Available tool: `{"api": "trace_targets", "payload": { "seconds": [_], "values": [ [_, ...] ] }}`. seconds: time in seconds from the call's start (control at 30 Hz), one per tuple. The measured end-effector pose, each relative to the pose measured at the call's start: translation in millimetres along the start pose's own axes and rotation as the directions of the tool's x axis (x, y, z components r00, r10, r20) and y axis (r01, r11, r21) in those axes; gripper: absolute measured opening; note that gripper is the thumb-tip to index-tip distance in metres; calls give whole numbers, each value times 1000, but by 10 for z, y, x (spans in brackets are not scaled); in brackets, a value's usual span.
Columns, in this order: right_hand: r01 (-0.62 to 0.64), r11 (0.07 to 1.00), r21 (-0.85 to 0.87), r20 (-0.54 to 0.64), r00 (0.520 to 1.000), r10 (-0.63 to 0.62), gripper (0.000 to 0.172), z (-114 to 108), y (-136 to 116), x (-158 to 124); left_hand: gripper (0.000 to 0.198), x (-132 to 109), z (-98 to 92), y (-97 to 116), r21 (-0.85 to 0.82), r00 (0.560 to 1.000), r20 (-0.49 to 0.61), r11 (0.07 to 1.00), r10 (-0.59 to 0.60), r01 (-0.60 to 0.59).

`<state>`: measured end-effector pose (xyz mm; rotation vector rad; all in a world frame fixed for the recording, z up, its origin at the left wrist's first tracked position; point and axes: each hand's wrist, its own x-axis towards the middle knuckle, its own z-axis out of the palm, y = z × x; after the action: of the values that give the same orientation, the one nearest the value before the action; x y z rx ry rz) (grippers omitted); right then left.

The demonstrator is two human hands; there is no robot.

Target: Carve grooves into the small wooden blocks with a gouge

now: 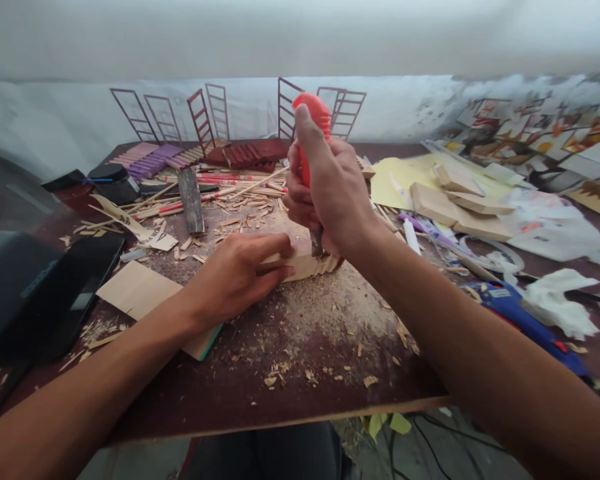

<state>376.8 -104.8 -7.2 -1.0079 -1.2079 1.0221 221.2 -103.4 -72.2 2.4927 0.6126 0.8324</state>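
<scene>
Left hand (235, 277) grips a pale wooden stick bundle (305, 265); beside its fingertips, right hand (325, 193) clenches a red plastic knife (313, 110).

**Concealed Parts**
The knife (313, 110) handle is largely covered by the right hand (330, 193). Its blade tip is lost among the sticks (313, 265), whose left end is masked by the left hand (235, 277).

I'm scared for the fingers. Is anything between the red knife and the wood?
Nothing visible. The red knife in the right hand meets the wood sticks directly; the left hand presses them just beside it.
</scene>
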Motion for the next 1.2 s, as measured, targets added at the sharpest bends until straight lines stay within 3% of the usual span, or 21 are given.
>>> {"api": "trace_targets", "payload": {
  "seconds": [0.4,0.5,0.57,0.63,0.73,0.8,0.9,1.0,1.1,1.2],
  "values": [
    [96,991,-92,2,995,-96,64,10,27,-7,8,-1,8,-25,11,999,-2,999,-33,33],
    [131,984,-117,-41,990,-136,62,-64,56,10,12,12,10,-84,98,996,-19,992,-84,85],
    [185,946,-265,-69,975,-210,58,-151,82,35,19,15,6,-129,190,992,-3,974,-125,123],
    [239,813,-531,-39,952,-305,52,-263,108,75,28,12,0,-169,252,986,25,956,-162,151],
    [204,486,-850,63,955,-291,36,-440,146,148,49,2,-18,-196,315,990,65,943,-129,102],
    [129,310,-942,69,978,-197,31,-547,166,191,58,-3,-37,-188,347,991,96,936,-97,58],
    [16,114,-993,7,996,-85,38,-696,189,236,55,-9,-70,-145,380,983,137,923,-121,61],
    [-50,-6,-999,-50,999,-6,42,-858,214,272,49,-17,-94,-86,443,977,140,892,-164,87],
    [-99,-99,-990,-99,995,-4,41,-995,226,308,49,-33,-103,-27,499,967,133,858,-217,124],
    [-53,-135,-989,-51,999,-17,33,-1023,187,313,50,-57,-97,14,512,952,133,841,-277,173]
  ]
}}
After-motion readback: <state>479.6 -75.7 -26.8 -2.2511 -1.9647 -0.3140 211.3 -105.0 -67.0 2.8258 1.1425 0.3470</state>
